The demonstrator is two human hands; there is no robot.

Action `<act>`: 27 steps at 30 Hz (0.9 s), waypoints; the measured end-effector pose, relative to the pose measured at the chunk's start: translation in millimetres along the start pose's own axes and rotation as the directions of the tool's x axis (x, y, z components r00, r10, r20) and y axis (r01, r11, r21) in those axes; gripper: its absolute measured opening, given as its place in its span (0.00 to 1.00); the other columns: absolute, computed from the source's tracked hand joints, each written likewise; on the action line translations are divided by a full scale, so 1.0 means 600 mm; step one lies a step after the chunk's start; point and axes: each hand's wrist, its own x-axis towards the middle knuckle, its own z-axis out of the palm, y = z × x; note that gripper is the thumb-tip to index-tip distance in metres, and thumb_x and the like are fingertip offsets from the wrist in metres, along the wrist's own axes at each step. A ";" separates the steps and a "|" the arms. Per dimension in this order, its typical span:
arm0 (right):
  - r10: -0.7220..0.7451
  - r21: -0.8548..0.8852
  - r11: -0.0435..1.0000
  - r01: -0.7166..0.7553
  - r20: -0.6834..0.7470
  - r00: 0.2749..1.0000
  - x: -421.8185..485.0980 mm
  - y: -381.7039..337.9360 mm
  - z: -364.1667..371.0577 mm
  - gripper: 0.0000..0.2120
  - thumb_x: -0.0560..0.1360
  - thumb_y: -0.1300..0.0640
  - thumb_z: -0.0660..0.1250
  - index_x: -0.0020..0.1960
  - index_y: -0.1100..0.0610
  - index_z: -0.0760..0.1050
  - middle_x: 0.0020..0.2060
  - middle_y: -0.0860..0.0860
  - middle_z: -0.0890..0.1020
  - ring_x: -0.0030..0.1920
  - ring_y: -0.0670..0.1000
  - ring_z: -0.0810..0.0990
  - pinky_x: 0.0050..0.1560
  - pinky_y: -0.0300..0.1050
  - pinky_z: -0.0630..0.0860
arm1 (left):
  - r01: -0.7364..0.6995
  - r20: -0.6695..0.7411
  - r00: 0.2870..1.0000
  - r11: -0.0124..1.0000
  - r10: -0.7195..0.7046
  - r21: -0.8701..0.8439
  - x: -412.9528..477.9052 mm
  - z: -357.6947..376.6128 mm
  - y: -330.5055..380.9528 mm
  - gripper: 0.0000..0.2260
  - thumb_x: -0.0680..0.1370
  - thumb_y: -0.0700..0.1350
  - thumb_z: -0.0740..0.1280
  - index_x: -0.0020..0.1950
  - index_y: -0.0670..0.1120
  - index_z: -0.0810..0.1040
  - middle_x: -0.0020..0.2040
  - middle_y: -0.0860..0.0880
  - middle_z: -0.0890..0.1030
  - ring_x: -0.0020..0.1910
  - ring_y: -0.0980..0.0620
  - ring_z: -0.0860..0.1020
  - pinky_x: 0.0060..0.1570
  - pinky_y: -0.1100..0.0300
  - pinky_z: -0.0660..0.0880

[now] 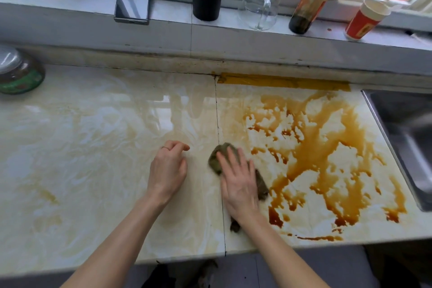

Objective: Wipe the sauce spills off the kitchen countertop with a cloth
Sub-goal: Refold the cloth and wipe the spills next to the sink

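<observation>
One cloth [219, 155] lies under the right hand's [238, 184] straight, slightly spread fingers [230, 159], pressed onto the bench [93, 147]. One wide sauce spill [327, 154] spreads just right of them. The left hand [168, 168] rests to their left, loosely curled and empty.

Head view, downward, apparently near countertop [93, 147]

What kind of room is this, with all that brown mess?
Most likely a home kitchen: a marbled countertop splashed with brown sauce, a steel sink at its right end, and a sauce bottle on the windowsill.
</observation>
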 end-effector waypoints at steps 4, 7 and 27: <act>-0.240 -0.045 0.969 0.244 0.083 0.967 -0.045 0.023 -0.005 0.25 0.79 0.52 0.55 0.76 0.47 0.60 0.76 0.48 0.59 0.77 0.53 0.51 0.75 0.60 0.50 | 0.007 0.014 1.000 1.000 -0.007 0.011 -0.017 0.014 0.006 0.14 0.74 0.34 0.64 0.57 0.42 0.79 0.59 0.47 0.77 0.56 0.46 0.76 0.50 0.55 0.74; -0.035 -0.038 0.999 0.036 0.030 0.999 -0.014 0.047 -0.021 0.25 0.80 0.54 0.56 0.76 0.48 0.59 0.77 0.48 0.57 0.78 0.51 0.48 0.75 0.60 0.50 | -0.009 0.037 0.999 1.000 0.008 0.023 -0.030 0.025 0.014 0.14 0.75 0.34 0.63 0.59 0.41 0.79 0.62 0.45 0.76 0.60 0.45 0.75 0.53 0.54 0.74; -0.339 0.001 0.940 0.340 0.085 0.937 -0.126 0.106 -0.031 0.25 0.78 0.54 0.59 0.74 0.45 0.63 0.76 0.45 0.60 0.77 0.49 0.50 0.75 0.61 0.52 | -0.094 0.078 0.994 0.981 0.081 0.168 -0.097 0.072 0.004 0.25 0.78 0.32 0.58 0.75 0.43 0.61 0.76 0.47 0.61 0.76 0.50 0.58 0.72 0.58 0.56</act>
